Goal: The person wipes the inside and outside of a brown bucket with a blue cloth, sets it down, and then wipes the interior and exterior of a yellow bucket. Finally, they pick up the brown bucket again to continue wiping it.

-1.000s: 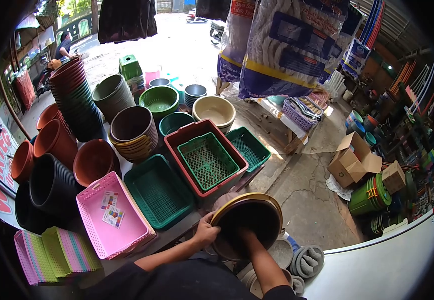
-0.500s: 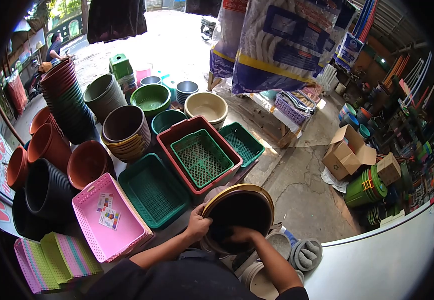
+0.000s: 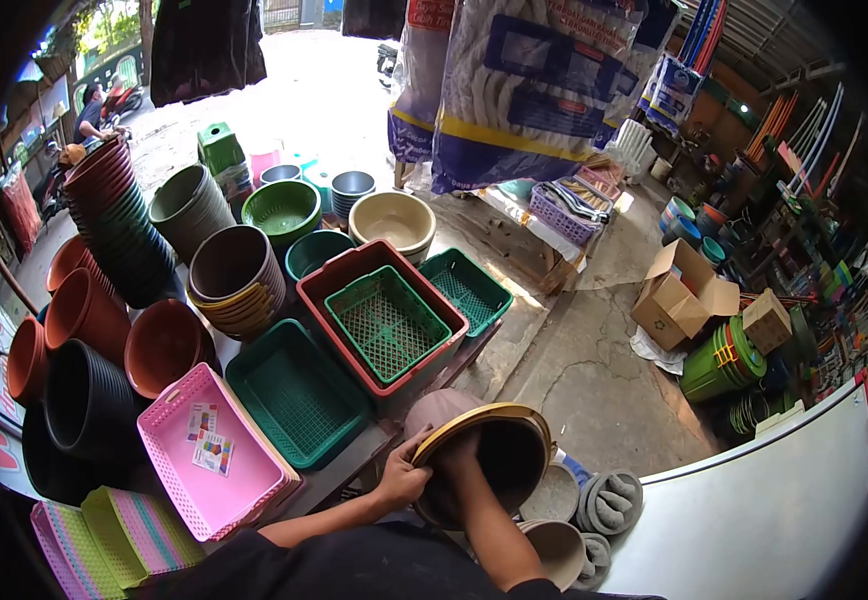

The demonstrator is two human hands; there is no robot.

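Observation:
A brown bucket-like pot (image 3: 511, 462) with a yellow rim is tilted in front of me, its dark mouth facing me. My left hand (image 3: 404, 472) is closed on the rim at its left side. Reaching down inside is my right hand (image 3: 461, 455), near the inner left wall; its fingers are hidden in the shadow. Whether it touches or holds anything in there I cannot make out. Beyond the pot lie a green basket (image 3: 299, 395) and a red-brown tub (image 3: 381, 318) with a smaller green basket (image 3: 389, 325) in it.
Stacked pots (image 3: 89, 395) and a pink basket (image 3: 216, 450) crowd the left side. Grey rolled cloths (image 3: 609, 503) lie right of the pot, next to a white surface (image 3: 754, 500). Plastic packs (image 3: 529, 95) hang ahead. A cardboard box (image 3: 682, 290) stands on the floor.
My right hand has shifted inside the pot toward its upper left wall, and the arm is now more upright. The pot has tilted slightly. The view has turned a little rightward.

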